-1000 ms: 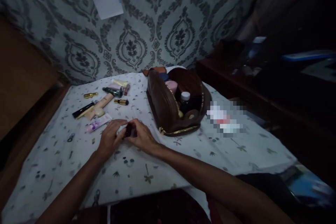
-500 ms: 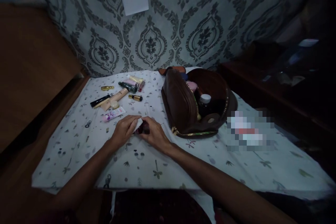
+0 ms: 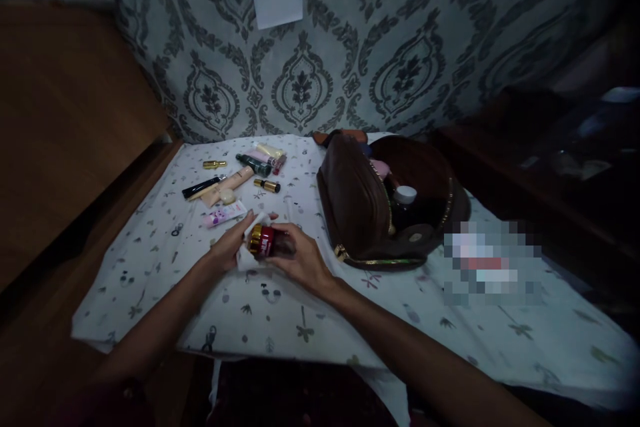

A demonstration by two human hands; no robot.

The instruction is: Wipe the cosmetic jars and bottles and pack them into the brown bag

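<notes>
A small dark red jar (image 3: 267, 241) with a gold band lies sideways between my hands, above the patterned cloth. My right hand (image 3: 300, 255) grips its right end between thumb and fingers. My left hand (image 3: 231, 244) is closed on a white wipe (image 3: 247, 259), which wraps around the jar's left end. Just beyond my left hand lies a pink and white tube (image 3: 223, 214). Behind it are a beige tube (image 3: 235, 182), a round pale item (image 3: 227, 197), a black item (image 3: 201, 187) and a gold and black tube (image 3: 267, 185).
An open brown bag (image 3: 353, 203) stands right of my hands, with a white-capped bottle (image 3: 406, 196) inside. Farther back lie a dark green tube (image 3: 254, 165) and a gold tube (image 3: 215, 164). A wooden panel (image 3: 75, 120) stands at the left.
The jar has come into clearer view between my hands, and the white wipe now spreads around its left end. The view has shifted, so the scene sits slightly farther right.
</notes>
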